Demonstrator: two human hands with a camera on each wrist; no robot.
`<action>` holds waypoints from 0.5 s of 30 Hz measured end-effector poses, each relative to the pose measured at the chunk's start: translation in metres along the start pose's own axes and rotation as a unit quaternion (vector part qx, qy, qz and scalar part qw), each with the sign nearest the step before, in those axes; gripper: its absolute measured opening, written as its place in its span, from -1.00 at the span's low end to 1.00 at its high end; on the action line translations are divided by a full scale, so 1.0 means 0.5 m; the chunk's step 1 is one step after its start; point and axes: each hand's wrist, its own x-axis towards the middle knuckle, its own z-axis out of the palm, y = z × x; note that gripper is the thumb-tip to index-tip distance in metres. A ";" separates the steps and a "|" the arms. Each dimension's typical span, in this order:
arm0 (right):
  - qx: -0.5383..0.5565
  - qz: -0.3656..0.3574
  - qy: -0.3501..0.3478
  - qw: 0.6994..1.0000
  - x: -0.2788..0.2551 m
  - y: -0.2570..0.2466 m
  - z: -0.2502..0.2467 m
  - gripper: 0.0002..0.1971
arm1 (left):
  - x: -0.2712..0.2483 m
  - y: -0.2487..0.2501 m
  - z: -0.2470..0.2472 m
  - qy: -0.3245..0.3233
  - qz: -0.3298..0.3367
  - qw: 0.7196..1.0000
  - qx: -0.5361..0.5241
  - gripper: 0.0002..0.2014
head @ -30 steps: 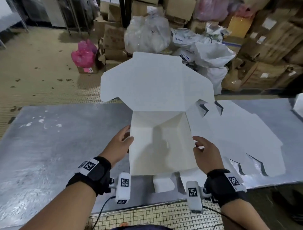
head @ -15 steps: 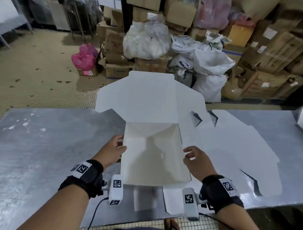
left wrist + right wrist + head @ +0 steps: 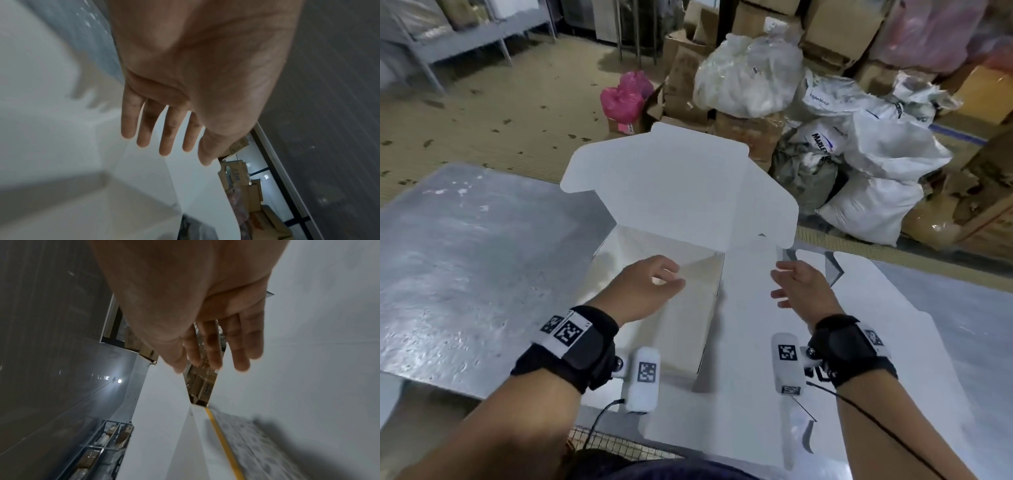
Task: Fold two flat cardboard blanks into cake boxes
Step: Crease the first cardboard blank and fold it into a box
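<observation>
A white, partly folded cake box (image 3: pixel 681 342) stands on the metal table (image 3: pixel 465 257), its lid panel (image 3: pixel 678 185) upright at the far side. My left hand (image 3: pixel 667 275) hovers over the box's inside with relaxed fingers and holds nothing. My right hand (image 3: pixel 782 281) hovers just right of the box, fingers straight, also holding nothing. Under it a second flat white blank (image 3: pixel 876 342) lies on the table. The left wrist view shows straight fingers (image 3: pixel 164 138) above the white box (image 3: pixel 51 146). In the right wrist view, spread fingers (image 3: pixel 242 353) hang beside white cardboard (image 3: pixel 308 369).
Beyond the table's far edge are white sacks (image 3: pixel 887 171), a clear plastic bag (image 3: pixel 746 75), brown cartons (image 3: pixel 753 133) and a pink bag (image 3: pixel 623 96). Bare metal table lies to the left. The near edge runs below my wrists, over wire mesh (image 3: pixel 613 445).
Both hands have let go of the box's side walls and lifted. The left one moved over the box's inside, the right one out beside it. The lid still stands upright.
</observation>
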 end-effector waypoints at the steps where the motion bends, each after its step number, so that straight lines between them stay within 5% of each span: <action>1: 0.006 -0.001 0.024 1.000 0.021 -0.004 -0.010 -0.74 | -0.001 -0.002 0.023 -0.022 -0.006 1.000 0.015 -0.74; 8: -0.025 -0.034 0.106 0.994 0.144 -0.036 -0.032 -0.59 | -0.021 0.001 0.115 -0.143 -0.055 0.984 0.091 -0.50; 15: -0.034 -0.106 0.126 0.986 0.139 -0.088 -0.023 -0.62 | -0.031 -0.003 0.140 -0.140 -0.086 0.985 0.053 -0.57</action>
